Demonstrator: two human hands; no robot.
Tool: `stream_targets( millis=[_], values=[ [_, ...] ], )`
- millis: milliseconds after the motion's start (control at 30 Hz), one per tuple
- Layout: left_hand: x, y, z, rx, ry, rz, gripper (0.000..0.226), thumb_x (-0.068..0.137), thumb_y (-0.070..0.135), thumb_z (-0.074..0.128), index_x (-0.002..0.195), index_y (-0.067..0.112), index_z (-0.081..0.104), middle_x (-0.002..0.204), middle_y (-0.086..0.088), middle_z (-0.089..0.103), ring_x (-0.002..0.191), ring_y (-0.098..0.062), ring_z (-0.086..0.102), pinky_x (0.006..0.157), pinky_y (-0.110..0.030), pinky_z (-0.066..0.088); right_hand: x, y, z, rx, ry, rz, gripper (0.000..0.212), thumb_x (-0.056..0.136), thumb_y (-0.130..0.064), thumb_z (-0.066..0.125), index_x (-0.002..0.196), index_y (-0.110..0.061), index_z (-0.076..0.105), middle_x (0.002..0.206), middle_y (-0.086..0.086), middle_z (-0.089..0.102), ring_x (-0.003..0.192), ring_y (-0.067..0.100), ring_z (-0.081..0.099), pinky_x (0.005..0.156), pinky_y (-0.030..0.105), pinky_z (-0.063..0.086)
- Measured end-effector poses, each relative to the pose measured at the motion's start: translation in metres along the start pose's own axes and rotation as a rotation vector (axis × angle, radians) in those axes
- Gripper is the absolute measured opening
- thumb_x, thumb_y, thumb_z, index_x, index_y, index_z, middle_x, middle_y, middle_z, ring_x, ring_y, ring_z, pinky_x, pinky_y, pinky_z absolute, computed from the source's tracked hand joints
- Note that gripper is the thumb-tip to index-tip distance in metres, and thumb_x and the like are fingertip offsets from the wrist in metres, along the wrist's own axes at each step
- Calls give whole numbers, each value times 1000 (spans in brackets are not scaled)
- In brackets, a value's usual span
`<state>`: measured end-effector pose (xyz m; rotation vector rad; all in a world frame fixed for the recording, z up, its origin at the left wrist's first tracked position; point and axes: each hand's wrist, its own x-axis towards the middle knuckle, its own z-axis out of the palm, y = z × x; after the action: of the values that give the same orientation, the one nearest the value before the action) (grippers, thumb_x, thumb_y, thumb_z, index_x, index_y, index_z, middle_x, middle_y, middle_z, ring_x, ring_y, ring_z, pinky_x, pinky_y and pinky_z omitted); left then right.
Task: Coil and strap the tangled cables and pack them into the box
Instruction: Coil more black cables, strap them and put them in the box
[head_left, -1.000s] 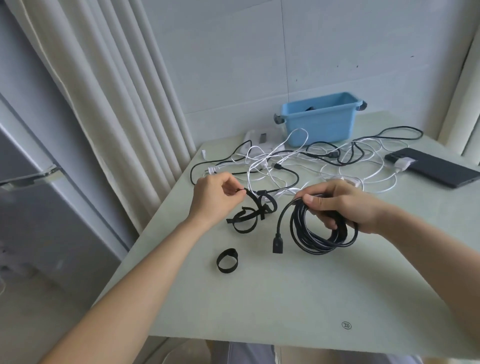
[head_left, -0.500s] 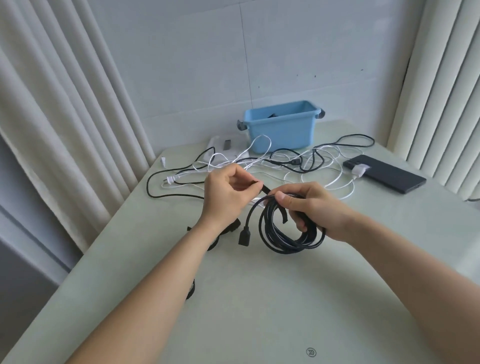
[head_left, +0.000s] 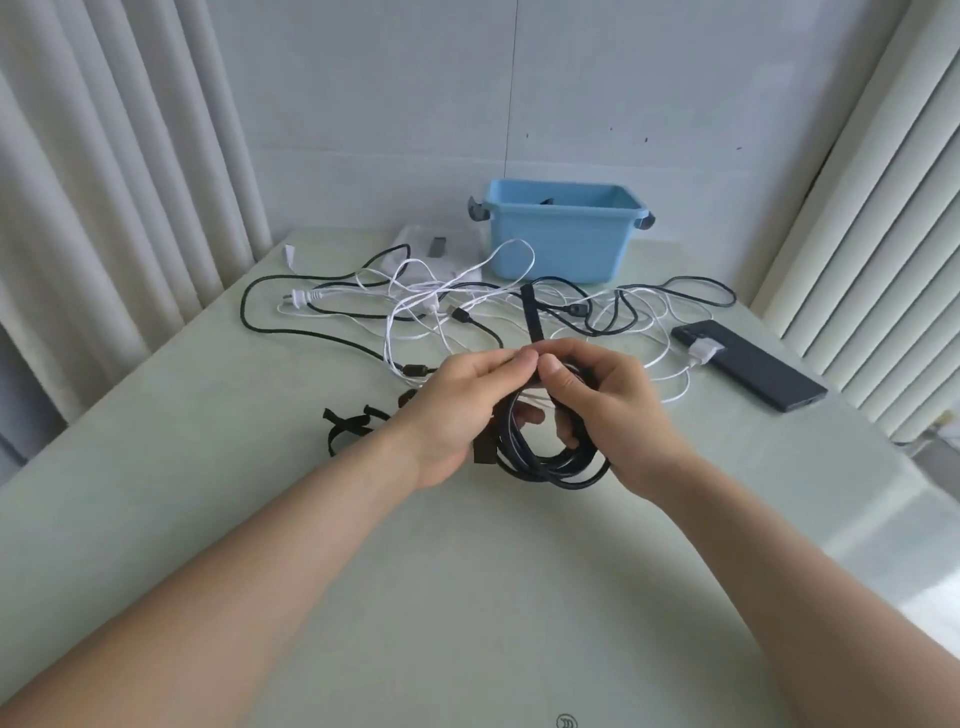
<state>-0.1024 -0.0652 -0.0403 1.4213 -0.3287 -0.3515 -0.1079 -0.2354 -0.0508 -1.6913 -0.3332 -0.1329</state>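
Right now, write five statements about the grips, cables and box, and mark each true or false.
1. The right grip holds the coiled black cable. True.
2. The left grip pinches a black strap that stands up above the coil. True.
3. The blue box stands at the near edge. False: the blue box stands at the far edge of the table, by the wall.
4. The white cables are all coiled. False: the white cables lie loose and tangled.
5. Spare straps lie left of the left grip. True.
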Motion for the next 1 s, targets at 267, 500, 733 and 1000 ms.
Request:
stream_targets(
  millis=[267,500,733,1000],
  values=[
    [-7,-1,-13,50,5,38,24,103,17,51,123,16,66,105,3,74,76,-19,69,65,-23,52,-4,-4,7,101,-82,56,16,104,-9,46,114,-8,59,64,-2,59,47,21,48,45,28,41],
    [-10,-2,-11,27,22,28,27,103,13,52,127,6,62,103,-7,72,66,-16,68,58,-21,51,-7,-4,3,-89,-157,45,56,69,9,54,123,-8,55,80,0,67,53,20,52,53,31,45],
    [-9,-4,-14,56,26,64,24,102,14,54,123,10,64,95,-20,70,76,-25,67,64,-27,56,-12,-6,11,-93,-120,-51,38,87,12,64,118,-8,55,96,2,74,68,16,72,57,17,47],
    [-7,-7,-10,-4,42,56,18,102,12,54,117,14,65,89,-8,72,71,-23,68,59,-23,50,-9,-3,10,-88,-31,-64,18,92,-4,67,108,-12,61,79,-3,70,55,17,55,49,35,47]
  ],
)
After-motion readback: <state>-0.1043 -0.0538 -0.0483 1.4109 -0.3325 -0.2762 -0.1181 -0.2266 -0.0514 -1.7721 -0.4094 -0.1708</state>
